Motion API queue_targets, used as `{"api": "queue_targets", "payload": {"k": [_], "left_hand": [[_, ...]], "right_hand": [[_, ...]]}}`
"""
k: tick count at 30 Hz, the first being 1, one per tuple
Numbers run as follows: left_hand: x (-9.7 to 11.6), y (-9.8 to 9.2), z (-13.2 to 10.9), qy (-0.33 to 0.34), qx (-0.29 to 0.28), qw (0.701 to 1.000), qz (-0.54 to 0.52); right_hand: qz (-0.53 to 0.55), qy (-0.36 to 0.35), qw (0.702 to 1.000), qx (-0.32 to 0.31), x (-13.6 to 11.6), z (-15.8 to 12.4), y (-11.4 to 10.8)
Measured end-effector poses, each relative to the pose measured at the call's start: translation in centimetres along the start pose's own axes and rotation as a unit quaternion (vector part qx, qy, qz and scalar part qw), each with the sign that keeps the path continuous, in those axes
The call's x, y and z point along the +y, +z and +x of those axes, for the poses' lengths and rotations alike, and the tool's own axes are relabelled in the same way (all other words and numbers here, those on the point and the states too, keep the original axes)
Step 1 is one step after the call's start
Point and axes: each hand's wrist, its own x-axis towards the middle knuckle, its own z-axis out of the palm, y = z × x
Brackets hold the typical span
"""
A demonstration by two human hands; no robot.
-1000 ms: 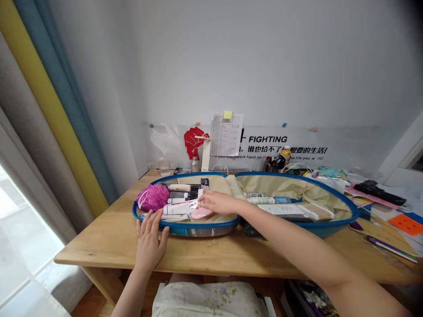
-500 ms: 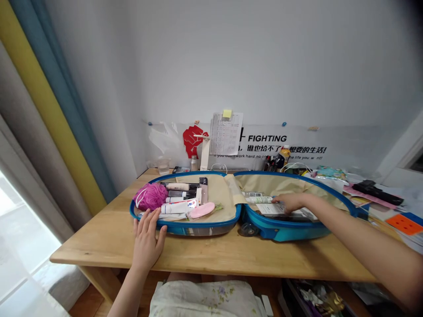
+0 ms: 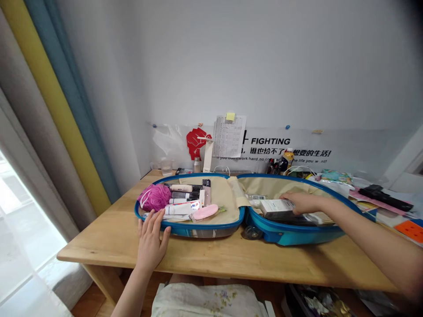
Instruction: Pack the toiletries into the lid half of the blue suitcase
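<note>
An open blue suitcase (image 3: 211,231) lies on the wooden table, its two halves side by side. My left hand (image 3: 153,237) rests with fingers spread on the front rim of the left half. Close to those fingers are a purple bath puff (image 3: 155,197), a white toothpaste tube (image 3: 181,208), a pink hairbrush (image 3: 205,211) and several other tubes. In the right half, my right hand (image 3: 294,202) grips a grey-and-white box (image 3: 277,208), which is tilted up. A pale bottle or tube (image 3: 256,200) lies left of the box, partly hidden by it.
The wooden table (image 3: 198,255) has papers, a black object (image 3: 385,198) and an orange item (image 3: 410,231) at its right end. Behind the suitcase stand a glass (image 3: 167,167), a small bottle (image 3: 197,165) and pens. A bin (image 3: 317,299) is below on the right.
My right hand has taken hold of the box and raised it slightly inside the right half. My left hand stays on the left rim. The view has shifted a little.
</note>
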Motion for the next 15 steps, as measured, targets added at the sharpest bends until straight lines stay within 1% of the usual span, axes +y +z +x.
{"api": "queue_targets", "payload": {"k": [3, 4, 5, 7, 9, 11, 13, 15], "left_hand": [[0.1, 0.0, 0.0, 0.003, 0.005, 1.000, 0.000], [0.1, 0.0, 0.0, 0.003, 0.006, 1.000, -0.002], [0.1, 0.0, 0.0, 0.002, 0.006, 1.000, -0.004], [0.1, 0.0, 0.0, -0.002, 0.003, 1.000, -0.009], [0.1, 0.1, -0.1, -0.004, -0.002, 1.000, -0.010], [0.0, 0.2, -0.1, -0.004, -0.006, 1.000, -0.008], [0.0, 0.2, -0.2, 0.000, -0.003, 1.000, -0.006], [-0.1, 0.2, -0.2, 0.005, 0.000, 1.000, -0.005]], "right_hand": [[-0.033, -0.035, 0.995, -0.090, 0.1, 0.9, -2.4], [-0.041, -0.035, 0.994, -0.096, -0.1, 1.4, -3.2], [-0.043, -0.034, 0.995, -0.088, -0.6, 1.9, -4.1], [-0.037, -0.040, 0.996, -0.067, -2.3, 3.3, -5.5], [-0.027, -0.064, 0.997, -0.036, -5.1, 4.8, -6.3], [-0.019, -0.100, 0.995, -0.010, -8.9, 6.6, -6.2], [-0.012, -0.135, 0.991, 0.003, -13.2, 8.4, -5.2], [-0.012, -0.165, 0.986, 0.010, -17.4, 10.4, -3.4]]}}
